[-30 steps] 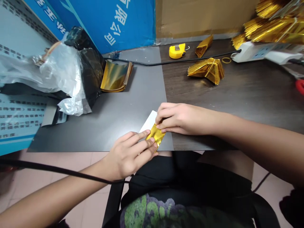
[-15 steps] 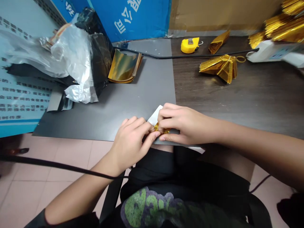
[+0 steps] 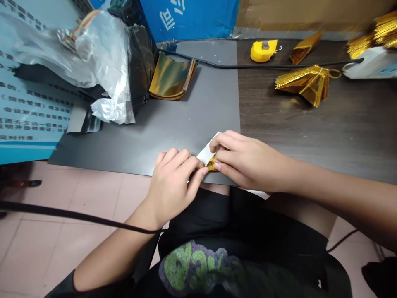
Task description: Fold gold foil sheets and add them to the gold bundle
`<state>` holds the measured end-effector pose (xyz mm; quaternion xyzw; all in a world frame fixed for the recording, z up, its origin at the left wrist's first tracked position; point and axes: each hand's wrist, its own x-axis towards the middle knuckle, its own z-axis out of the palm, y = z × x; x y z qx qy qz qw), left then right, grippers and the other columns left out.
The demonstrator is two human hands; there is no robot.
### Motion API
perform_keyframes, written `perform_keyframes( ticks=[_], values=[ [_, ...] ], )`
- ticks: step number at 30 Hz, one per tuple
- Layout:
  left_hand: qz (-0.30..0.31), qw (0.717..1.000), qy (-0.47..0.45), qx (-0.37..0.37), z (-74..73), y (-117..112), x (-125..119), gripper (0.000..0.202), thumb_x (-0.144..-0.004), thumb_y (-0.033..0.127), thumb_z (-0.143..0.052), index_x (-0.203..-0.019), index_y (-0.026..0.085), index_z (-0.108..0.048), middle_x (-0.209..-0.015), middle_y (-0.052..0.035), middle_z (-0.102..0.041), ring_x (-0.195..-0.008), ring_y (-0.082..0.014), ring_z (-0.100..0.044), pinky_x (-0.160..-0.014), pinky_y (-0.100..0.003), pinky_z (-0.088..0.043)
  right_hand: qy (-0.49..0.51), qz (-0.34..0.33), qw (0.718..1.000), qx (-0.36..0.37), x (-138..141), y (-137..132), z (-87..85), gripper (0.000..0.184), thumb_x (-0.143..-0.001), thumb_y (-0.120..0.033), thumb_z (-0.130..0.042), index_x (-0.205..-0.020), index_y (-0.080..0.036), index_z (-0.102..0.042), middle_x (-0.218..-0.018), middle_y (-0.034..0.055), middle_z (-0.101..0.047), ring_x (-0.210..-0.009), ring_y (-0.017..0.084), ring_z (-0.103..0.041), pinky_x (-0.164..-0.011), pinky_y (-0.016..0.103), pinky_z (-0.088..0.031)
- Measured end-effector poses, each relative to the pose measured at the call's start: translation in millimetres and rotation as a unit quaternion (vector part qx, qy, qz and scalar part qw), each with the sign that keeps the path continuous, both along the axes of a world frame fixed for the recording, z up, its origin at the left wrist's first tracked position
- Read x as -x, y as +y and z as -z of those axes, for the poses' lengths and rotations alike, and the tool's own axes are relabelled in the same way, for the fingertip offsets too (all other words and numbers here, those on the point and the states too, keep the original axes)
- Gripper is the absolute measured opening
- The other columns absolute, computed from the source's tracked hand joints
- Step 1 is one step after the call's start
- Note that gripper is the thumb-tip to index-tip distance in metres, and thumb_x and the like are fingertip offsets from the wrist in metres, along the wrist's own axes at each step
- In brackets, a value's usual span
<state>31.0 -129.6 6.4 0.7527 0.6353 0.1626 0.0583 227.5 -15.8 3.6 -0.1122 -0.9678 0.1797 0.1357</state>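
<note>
A small piece of gold foil paper [image 3: 211, 164] lies at the near edge of the table on a white sheet [image 3: 207, 153], almost fully covered by my hands. My left hand [image 3: 173, 178] has its fingers curled and pinches the foil from the left. My right hand [image 3: 245, 161] presses and pinches it from the right, fingers closed. Both hands meet over the foil on the grey mat [image 3: 173, 124].
A stack of gold foil sheets [image 3: 172, 78] rests at the mat's far side beside clear and black plastic bags [image 3: 105, 62]. A bound bundle of folded gold pieces [image 3: 305, 80], a yellow tape measure [image 3: 263, 50], a black cable [image 3: 248, 65] and a white power strip [image 3: 372, 64] lie on the dark wood.
My left hand's fingers curled in from flat and both hands closed together over the foil, which is now nearly hidden. The view shifted so the table items appear further right.
</note>
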Motion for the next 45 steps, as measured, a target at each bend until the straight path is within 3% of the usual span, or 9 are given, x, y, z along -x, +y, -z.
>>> perform_keyframes(
  ticks=[6,11,18,37,45],
  values=[
    [-0.059,0.997,-0.045,0.026,-3.8,1,-2,0.033,-0.097,0.042,-0.052,-0.077,0.021,-0.067,-0.077,0.0016,-0.062,-0.082,-0.0093,-0.044,-0.083,-0.031,-0.025,0.027,0.021,0.999,-0.005,3,-2,2.3,0.031,-0.098,-0.023,-0.052,-0.07,-0.015,-0.061,-0.105,0.0146,-0.062,-0.089,0.022,-0.055,-0.079,0.037,-0.047],
    [-0.075,0.991,-0.064,0.094,-9.0,1,-2,0.034,-0.096,0.047,-0.052,-0.079,0.023,-0.07,-0.081,0.0018,-0.064,-0.086,-0.0096,-0.047,-0.086,-0.032,-0.026,0.024,0.025,0.999,0.003,4,-2,1.6,0.033,-0.098,-0.024,-0.052,-0.068,-0.016,-0.06,-0.105,0.0139,-0.061,-0.088,0.021,-0.055,-0.079,0.036,-0.047],
    [-0.126,0.984,-0.064,0.109,-7.0,0,-13,0.029,-0.095,0.041,-0.051,-0.078,0.022,-0.066,-0.084,0.0025,-0.062,-0.086,-0.0088,-0.045,-0.09,-0.034,-0.024,0.046,0.036,0.998,0.01,4,-2,2.7,0.03,-0.095,-0.021,-0.057,-0.065,-0.016,-0.058,-0.101,0.0118,-0.062,-0.084,0.019,-0.055,-0.074,0.033,-0.047],
    [-0.147,0.981,-0.078,0.104,-2.7,1,-12,0.026,-0.091,0.044,-0.056,-0.076,0.025,-0.067,-0.084,0.0027,-0.063,-0.09,-0.0109,-0.047,-0.094,-0.036,-0.024,0.055,0.049,0.996,0.041,5,-5,3.3,0.027,-0.091,-0.017,-0.06,-0.064,-0.016,-0.056,-0.099,0.0099,-0.062,-0.083,0.018,-0.055,-0.07,0.031,-0.046],
    [-0.148,0.98,-0.057,0.12,-9.1,2,-15,0.03,-0.092,0.044,-0.053,-0.074,0.025,-0.067,-0.085,0.0013,-0.063,-0.089,-0.0124,-0.044,-0.095,-0.039,-0.026,0.048,0.052,0.997,0.044,4,-5,2.0,0.029,-0.092,-0.016,-0.057,-0.062,-0.017,-0.055,-0.099,0.01,-0.062,-0.083,0.017,-0.056,-0.069,0.031,-0.047]
  ],
)
